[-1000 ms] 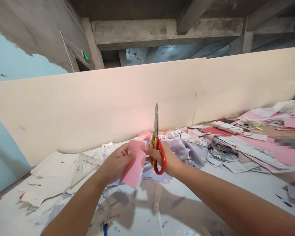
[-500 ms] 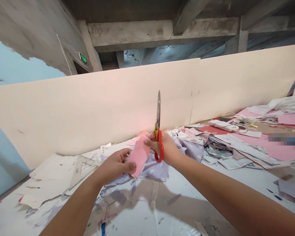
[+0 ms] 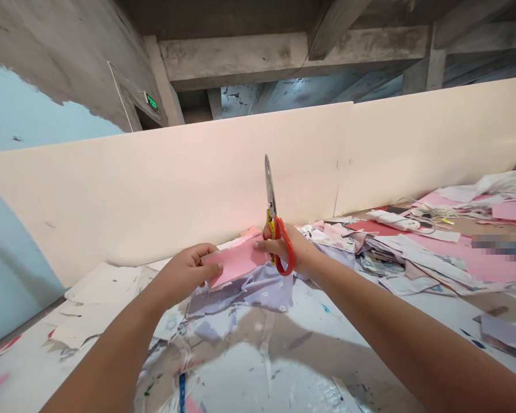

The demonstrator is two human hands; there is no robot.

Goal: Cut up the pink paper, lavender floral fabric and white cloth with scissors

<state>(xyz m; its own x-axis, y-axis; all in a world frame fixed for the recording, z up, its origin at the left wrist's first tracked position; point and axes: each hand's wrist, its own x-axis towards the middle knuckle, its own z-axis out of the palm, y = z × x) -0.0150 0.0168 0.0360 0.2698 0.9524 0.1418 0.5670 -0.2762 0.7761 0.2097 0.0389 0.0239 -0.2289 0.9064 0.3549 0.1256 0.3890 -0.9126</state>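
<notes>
My left hand [image 3: 193, 268] pinches the left end of a pink rectangular piece of paper [image 3: 236, 261], thumb on top. Its other end is gripped between thumb and fingers of my right hand [image 3: 284, 244]. That same hand also carries a pair of scissors [image 3: 270, 186] with red and yellow handles. Their blades point up and look closed. Below the paper lies lilac cloth [image 3: 258, 289] with small white flowers, and an orange-pink scrap [image 3: 250, 232] shows just behind it.
A cream panel [image 3: 155, 189] stands along the back of the white table [image 3: 309, 373]. White paper sheets [image 3: 97, 295] lie at left. To the right are heaped paper and fabric scraps [image 3: 413, 258], with a white power strip [image 3: 394, 220]. A blue strip [image 3: 182, 390] lies near the front.
The pink paper has turned from a steep slant to nearly level as my left hand moved left and up. The scissors have tilted, their tips leaning left.
</notes>
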